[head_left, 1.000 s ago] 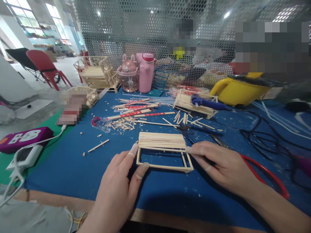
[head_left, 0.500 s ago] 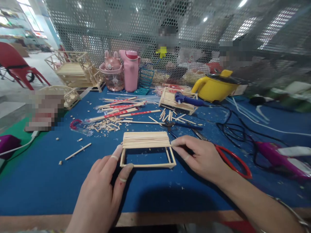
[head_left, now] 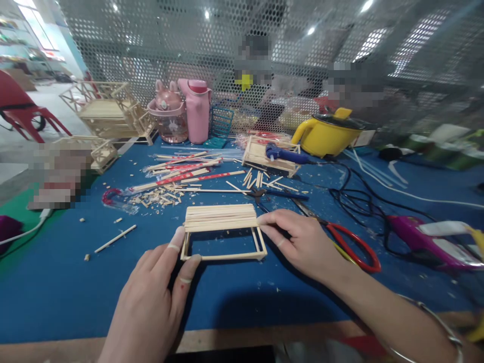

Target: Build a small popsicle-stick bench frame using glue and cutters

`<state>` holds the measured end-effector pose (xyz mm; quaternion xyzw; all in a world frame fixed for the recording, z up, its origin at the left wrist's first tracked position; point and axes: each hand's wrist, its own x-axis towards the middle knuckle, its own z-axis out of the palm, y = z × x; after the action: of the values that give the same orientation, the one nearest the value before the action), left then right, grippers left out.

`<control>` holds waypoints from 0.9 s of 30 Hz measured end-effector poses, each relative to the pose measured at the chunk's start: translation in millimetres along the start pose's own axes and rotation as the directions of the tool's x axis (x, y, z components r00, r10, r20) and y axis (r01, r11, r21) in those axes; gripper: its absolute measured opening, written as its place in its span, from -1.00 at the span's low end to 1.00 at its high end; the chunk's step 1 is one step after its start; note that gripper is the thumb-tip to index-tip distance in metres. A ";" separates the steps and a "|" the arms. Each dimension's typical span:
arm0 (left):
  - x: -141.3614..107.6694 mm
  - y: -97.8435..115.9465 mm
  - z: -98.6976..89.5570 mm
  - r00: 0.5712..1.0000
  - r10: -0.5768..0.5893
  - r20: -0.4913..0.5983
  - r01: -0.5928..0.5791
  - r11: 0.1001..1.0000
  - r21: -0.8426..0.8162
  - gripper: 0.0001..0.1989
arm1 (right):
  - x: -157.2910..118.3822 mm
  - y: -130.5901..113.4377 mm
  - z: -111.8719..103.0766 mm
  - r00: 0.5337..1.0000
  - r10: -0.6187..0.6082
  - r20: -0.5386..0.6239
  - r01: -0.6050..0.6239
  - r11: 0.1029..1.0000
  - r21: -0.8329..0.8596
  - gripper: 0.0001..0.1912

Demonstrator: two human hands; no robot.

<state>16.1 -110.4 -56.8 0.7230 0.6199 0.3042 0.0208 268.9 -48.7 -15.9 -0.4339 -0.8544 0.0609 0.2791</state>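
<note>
A small frame of pale wooden sticks [head_left: 221, 220] stands on the blue tabletop in front of me. Sticks laid side by side cover its far half; the near half is an open rectangle. My left hand [head_left: 155, 282] grips its left side, thumb at the near left corner and forefinger by the left end of the sticks. At the opposite side, my right hand [head_left: 298, 242] has thumb and forefinger pinched against the right end of the nearest laid stick. Pale covers wrap the fingertips of both hands.
Beyond the frame lie pliers [head_left: 259, 195], cut sticks and a blue glue gun [head_left: 287, 154] resting on another stick model. Red-handled scissors [head_left: 355, 247] are near my right forearm. Further back stand a pink bottle [head_left: 198, 111] and a yellow pot [head_left: 328, 135]. Cables run along the right.
The whole view has shifted slightly, so things appear a little further left. Both hands keep their places on the stick frame, with no clear change in the grip.
</note>
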 end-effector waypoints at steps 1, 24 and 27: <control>-0.2 -0.1 -0.1 1.000 -0.001 0.001 0.001 1.000 -0.003 -0.52 | 0.0 0.1 0.3 1.000 0.003 0.006 -0.003 1.000 -0.002 -0.86; 12.0 2.9 -32.8 0.952 -0.294 -0.088 0.257 0.920 -0.297 -0.55 | 0.9 -0.4 -1.3 0.984 0.172 -0.053 -0.156 0.963 0.221 -0.88; 10.2 -4.3 -28.2 0.961 -0.256 0.103 0.276 0.895 -0.351 -0.63 | 4.6 -8.9 1.6 0.974 0.221 0.054 -0.224 0.891 0.395 -0.86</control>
<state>-0.3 -109.9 -31.3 0.6231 0.6455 0.3875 0.2119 259.6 -50.3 -12.3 -0.4628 -0.7698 0.2666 0.3496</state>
